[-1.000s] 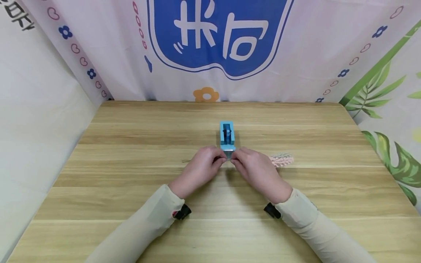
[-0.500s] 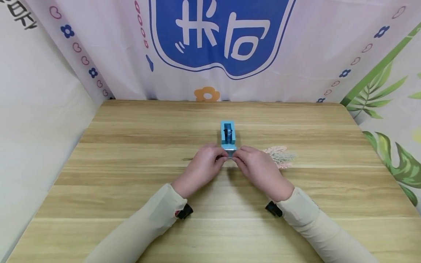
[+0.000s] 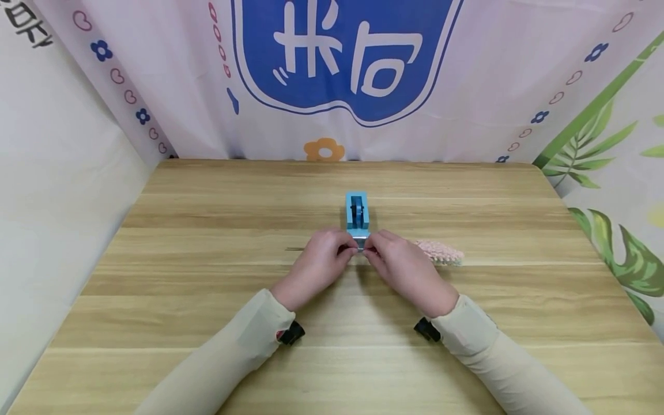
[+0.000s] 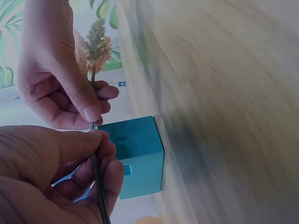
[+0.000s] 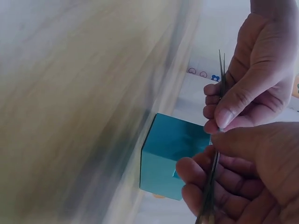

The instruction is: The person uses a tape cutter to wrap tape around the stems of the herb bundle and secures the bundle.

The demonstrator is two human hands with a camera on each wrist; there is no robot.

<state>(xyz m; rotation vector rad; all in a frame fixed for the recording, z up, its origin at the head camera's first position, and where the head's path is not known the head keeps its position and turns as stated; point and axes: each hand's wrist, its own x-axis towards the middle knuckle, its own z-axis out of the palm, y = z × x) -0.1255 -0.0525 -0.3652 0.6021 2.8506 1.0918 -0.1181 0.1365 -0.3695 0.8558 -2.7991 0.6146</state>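
Note:
A bunch of artificial flower sprigs with pink and grey-green heads (image 3: 441, 252) is held sideways in front of the tape dispenser (image 3: 357, 210). My left hand (image 3: 323, 259) pinches its thin dark stems (image 4: 99, 186) between thumb and forefinger, and their bare ends stick out leftward. Right beside it, my right hand (image 3: 407, 268) pinches the same stems nearer the flower heads, its thumb almost meeting the left one. Clear tape (image 3: 361, 242) shows between the fingertips at the dispenser's front edge; whether it is still joined to the roll, I cannot tell.
The blue dispenser stands on a wood-grain table (image 3: 207, 346), just beyond the fingertips. A printed curtain (image 3: 197, 104) hangs along the table's back edge, with white cloth on the left and leaf-patterned cloth on the right.
The flower heads have turned about the stems: half a second ago they were fanned out with grey-green in the middle, now pink faces up. Both hands stay in nearly the same place.

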